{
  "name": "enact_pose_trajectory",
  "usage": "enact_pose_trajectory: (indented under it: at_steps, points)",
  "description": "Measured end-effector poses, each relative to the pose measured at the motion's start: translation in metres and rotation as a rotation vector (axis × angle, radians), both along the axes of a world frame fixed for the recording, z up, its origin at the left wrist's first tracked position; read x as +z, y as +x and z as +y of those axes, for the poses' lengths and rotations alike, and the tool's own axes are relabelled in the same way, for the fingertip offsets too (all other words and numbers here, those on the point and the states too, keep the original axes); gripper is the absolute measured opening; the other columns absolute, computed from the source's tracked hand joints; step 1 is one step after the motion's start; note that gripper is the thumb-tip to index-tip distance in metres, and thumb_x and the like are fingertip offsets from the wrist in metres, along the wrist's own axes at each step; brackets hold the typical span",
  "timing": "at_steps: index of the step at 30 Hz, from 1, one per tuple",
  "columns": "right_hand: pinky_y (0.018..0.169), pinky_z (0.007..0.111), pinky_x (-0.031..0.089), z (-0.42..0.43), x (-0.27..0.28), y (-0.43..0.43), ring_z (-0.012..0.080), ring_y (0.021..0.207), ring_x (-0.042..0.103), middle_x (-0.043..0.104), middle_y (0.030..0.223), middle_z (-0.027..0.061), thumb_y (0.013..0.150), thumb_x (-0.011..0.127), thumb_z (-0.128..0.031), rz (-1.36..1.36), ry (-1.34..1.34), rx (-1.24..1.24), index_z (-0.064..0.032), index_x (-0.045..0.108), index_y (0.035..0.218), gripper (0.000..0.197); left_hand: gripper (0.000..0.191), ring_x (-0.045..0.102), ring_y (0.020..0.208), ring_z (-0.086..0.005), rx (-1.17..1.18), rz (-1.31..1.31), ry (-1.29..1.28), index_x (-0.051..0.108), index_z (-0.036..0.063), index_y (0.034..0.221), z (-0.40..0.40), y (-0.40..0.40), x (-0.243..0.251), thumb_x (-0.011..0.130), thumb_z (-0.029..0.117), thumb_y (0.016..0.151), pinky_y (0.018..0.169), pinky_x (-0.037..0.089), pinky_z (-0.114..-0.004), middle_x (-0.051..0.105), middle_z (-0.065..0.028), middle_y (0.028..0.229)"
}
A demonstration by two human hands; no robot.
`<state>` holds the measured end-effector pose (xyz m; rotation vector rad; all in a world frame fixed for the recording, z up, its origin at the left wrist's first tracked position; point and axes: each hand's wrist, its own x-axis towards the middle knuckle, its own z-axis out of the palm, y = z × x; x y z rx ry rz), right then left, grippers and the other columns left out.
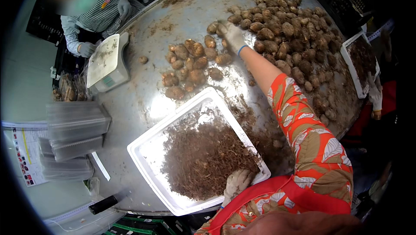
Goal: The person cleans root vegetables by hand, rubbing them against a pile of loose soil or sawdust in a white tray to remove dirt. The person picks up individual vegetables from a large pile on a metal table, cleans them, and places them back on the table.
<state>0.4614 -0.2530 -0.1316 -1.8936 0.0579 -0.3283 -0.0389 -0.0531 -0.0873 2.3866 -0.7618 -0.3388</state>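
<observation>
My right hand (pixel 232 38), in a soiled pale glove, reaches across the metal table to the edge of a heap of brown taro corms (pixel 287 28). Its fingers are closed around a corm (pixel 220 30), partly hidden by the glove. Left of that hand lies a smaller group of taro corms (pixel 196 76). My gloved left hand (pixel 239 183) lies at the near rim of a white foam tray (pixel 151 166), against brown fibrous trimmings (pixel 208 160). Its fingertips are partly hidden, so I cannot see whether it grips anything.
A white scale (pixel 104 61) stands at the left near a co-worker with gloved hands (pixel 124 7). Stacked clear plastic packs (pixel 78 121) lie below it. Another person's gloved hand (pixel 375 93) is beside a second foam tray (pixel 357 66) at the right.
</observation>
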Motion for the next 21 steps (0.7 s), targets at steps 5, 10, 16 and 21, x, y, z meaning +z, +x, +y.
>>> enact_pose_trajectory:
  at_steps: [5, 10, 16, 21]
  points:
    - [0.104, 0.041, 0.046, 0.05, -0.007, 0.004, 0.0329, 0.116, 0.059, 0.062, 0.125, 0.021, 0.099, 0.052, -0.041, 0.066, 0.022, -0.14, 0.0011, 0.063, 0.119, 0.048, 0.043, 0.059, 0.113, -0.0274, 0.013, -0.066, 0.041, 0.064, 0.0138, 0.123, -0.001, 0.001, 0.001, 0.059, 0.025, 0.081, 0.09, 0.049, -0.041, 0.061, -0.0075, 0.122]
    - [0.101, 0.038, 0.047, 0.128, -0.018, 0.025, 0.0313, 0.119, 0.057, 0.061, 0.129, 0.0202, 0.1, 0.053, -0.034, 0.195, 1.014, 0.299, -0.0004, 0.062, 0.125, 0.043, 0.043, 0.061, 0.109, -0.0268, 0.028, -0.182, -0.018, 0.066, 0.0143, 0.12, 0.001, -0.001, -0.014, 0.061, 0.024, 0.078, 0.087, 0.05, -0.04, 0.061, -0.0072, 0.119]
    - [0.099, 0.036, 0.047, 0.132, 0.008, -0.008, 0.0317, 0.113, 0.062, 0.066, 0.122, 0.0195, 0.096, 0.058, -0.041, -0.015, 0.343, 0.459, -0.0013, 0.062, 0.127, 0.05, 0.044, 0.06, 0.11, -0.0274, 0.073, -0.088, 0.036, 0.066, 0.0136, 0.119, -0.007, 0.004, 0.011, 0.063, 0.024, 0.077, 0.091, 0.049, -0.043, 0.061, -0.007, 0.116]
    - [0.098, 0.038, 0.05, 0.015, 0.061, -0.053, 0.0283, 0.109, 0.064, 0.069, 0.115, 0.0179, 0.095, 0.055, -0.039, 0.239, -0.066, 0.375, 0.0001, 0.067, 0.117, 0.047, 0.043, 0.058, 0.115, -0.0276, 0.04, -0.061, 0.004, 0.066, 0.0142, 0.12, -0.004, 0.009, 0.011, 0.062, 0.027, 0.079, 0.094, 0.047, -0.043, 0.061, -0.0072, 0.121]
